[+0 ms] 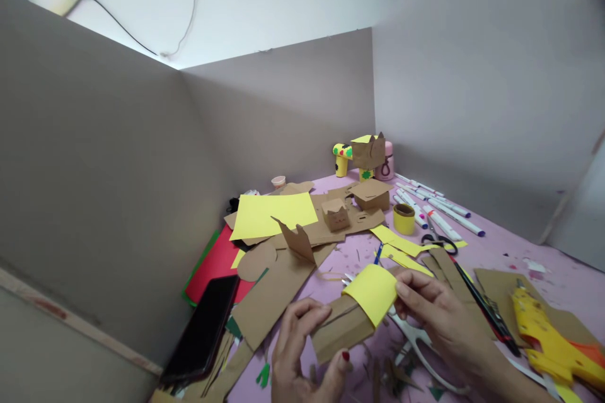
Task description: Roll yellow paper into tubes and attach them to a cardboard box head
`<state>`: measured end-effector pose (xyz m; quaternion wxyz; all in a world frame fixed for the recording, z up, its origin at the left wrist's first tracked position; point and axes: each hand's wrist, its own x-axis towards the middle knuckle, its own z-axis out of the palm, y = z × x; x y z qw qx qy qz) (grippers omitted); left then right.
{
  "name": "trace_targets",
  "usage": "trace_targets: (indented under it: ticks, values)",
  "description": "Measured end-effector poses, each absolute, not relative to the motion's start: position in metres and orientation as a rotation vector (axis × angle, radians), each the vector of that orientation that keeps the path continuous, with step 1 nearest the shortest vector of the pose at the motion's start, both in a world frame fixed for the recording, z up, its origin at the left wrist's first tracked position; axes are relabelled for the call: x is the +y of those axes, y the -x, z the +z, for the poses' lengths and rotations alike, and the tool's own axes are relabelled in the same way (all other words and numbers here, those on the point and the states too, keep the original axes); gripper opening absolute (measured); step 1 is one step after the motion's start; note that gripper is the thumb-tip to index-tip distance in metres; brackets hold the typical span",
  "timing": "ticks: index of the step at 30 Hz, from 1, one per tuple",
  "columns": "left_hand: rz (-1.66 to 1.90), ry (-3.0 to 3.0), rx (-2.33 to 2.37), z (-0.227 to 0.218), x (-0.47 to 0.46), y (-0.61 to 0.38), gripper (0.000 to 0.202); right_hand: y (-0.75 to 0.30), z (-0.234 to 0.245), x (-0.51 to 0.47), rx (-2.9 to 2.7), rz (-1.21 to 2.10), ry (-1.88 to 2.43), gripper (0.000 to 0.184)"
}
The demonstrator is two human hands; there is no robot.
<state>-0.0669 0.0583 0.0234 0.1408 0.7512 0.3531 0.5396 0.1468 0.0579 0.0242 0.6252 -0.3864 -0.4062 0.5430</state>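
A brown cardboard piece [343, 335], with folds along its length, lies tilted between my hands. My left hand [302, 352] grips its near end, fingers on the upper edge and thumb below. Around its far end curves a strip of yellow paper [372, 292]. My right hand [435, 315] pinches the right edge of that paper between thumb and fingers. Under my right hand lie white-handled scissors [420, 346], partly covered. Cardboard scraps litter the pink table [258, 368] below.
A yellow glue gun [543, 330] and a red-black cutter [489, 308] lie to the right. Behind are black scissors [440, 241], a yellow-wrapped ring [404, 220], markers [444, 223] and a small cardboard box [335, 215]. At left are a phone [203, 327] and a yellow sheet [274, 215].
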Motion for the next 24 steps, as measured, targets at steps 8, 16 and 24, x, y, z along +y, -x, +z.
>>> trace_targets:
  ticks: [8, 16, 24]
  values:
    - [1.51, -1.958, 1.192, 0.019, 0.055, 0.063, 0.03, -0.155, 0.027, 0.055, -1.174, 1.117, 0.984, 0.028]
    - [1.484, -1.613, 1.086, 0.018, 0.059, 0.054, 0.031, -0.152, 0.027, 0.054, -1.174, 1.154, 1.029, 0.033]
    - [1.737, -1.942, 1.243, 0.006, 0.051, 0.041, 0.039, -0.13, 0.006, 0.058, -0.748, 1.552, 0.863, 0.032]
